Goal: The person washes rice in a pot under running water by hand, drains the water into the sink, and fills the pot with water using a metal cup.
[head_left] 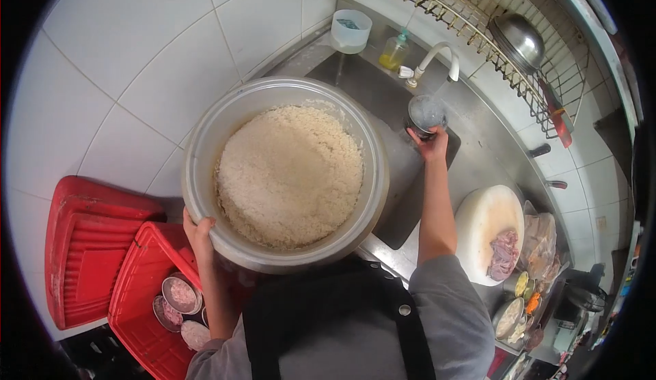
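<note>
A large metal pot (193, 175) of pale rice (290, 175) sits tilted beside the sink (393, 224). My left hand (199, 233) grips its rim at the lower left, thumb over the edge and fingers mostly hidden below. Over the sink, my right hand (432, 144) is closed around a small metal bowl (418, 129). Frothy water (428, 111) fills this bowl, just below the curved white faucet (452, 66). Water seems to run from the spout into it, though the stream is blurred.
A red bin (130, 305) with bowls of pink meat (182, 292) stands at lower left, by a red lid (85, 250). Right of the sink lies a round cutting board (471, 230) with meat (504, 251). A soap bottle (394, 51) and wire rack (471, 28) are behind.
</note>
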`<state>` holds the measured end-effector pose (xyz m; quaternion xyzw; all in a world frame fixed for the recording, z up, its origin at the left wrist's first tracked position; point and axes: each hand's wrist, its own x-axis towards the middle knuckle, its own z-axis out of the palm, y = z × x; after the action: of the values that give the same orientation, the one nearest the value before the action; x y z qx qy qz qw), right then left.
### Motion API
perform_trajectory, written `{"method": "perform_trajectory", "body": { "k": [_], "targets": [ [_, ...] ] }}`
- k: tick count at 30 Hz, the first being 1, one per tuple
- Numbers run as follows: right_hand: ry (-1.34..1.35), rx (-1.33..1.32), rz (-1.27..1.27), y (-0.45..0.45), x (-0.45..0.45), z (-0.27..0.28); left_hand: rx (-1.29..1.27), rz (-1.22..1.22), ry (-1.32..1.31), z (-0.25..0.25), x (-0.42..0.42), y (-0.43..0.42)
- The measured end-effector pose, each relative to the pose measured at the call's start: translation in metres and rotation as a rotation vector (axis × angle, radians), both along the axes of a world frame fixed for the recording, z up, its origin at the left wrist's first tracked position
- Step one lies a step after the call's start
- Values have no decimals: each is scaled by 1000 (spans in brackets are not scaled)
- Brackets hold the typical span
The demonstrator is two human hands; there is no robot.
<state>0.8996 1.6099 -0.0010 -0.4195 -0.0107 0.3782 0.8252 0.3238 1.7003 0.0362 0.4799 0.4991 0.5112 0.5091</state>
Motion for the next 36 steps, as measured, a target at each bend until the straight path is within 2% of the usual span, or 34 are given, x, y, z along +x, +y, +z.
{"method": "perform_trajectory", "body": {
  "k": [5,7,8,11,14,16,17,19,21,23,24,25,26,27,28,30,31,33,36],
  "targets": [
    [-70,-85,141,8,-52,68,1,-9,-46,4,6,0],
    [-450,-318,153,15,-96,103,-10,6,-27,6,6,-1],
    [-446,-319,158,20,-107,101,-12,9,-23,5,3,-1],
    [-1348,-405,58,30,-140,101,-24,-12,20,-1,0,0],
    [-1663,-469,119,31,-181,102,-9,-3,-30,-3,1,0],
    [-2058,-372,206,29,-188,96,-23,-29,1,-3,-1,1],
    [-2057,-366,210,28,-188,97,-23,-24,3,-2,-1,1],
    [-2272,-484,53,25,-182,100,-25,-1,7,-1,1,0],
    [-1669,-420,-167,33,-164,90,-22,2,-26,-6,-1,-1],
    [-1341,-471,-278,36,-117,66,-16,4,-61,-16,-6,-2],
    [-789,-253,-195,40,-79,30,-25,2,-80,-22,-10,-2],
    [-449,-303,-263,38,-53,12,-34,2,-99,-27,-14,-4],
    [-228,-278,-293,35,-35,1,-31,8,-99,-30,-16,-6],
    [-107,-265,-237,28,-4,-28,-49,20,-144,-33,-17,-9],
    [-52,-132,-111,17,15,-49,-70,33,-188,-37,-18,-11],
    [166,-128,-78,13,21,-50,-75,42,-232,-47,-22,-14],
    [167,-135,-73,12,16,-52,-84,39,-275,-51,-25,-16],
    [201,-89,-224,12,12,-58,-105,49,-267,-54,-28,-19],
    [271,-4,-186,9,23,-79,-120,77,-241,-50,-26,-24]
  ]
}}
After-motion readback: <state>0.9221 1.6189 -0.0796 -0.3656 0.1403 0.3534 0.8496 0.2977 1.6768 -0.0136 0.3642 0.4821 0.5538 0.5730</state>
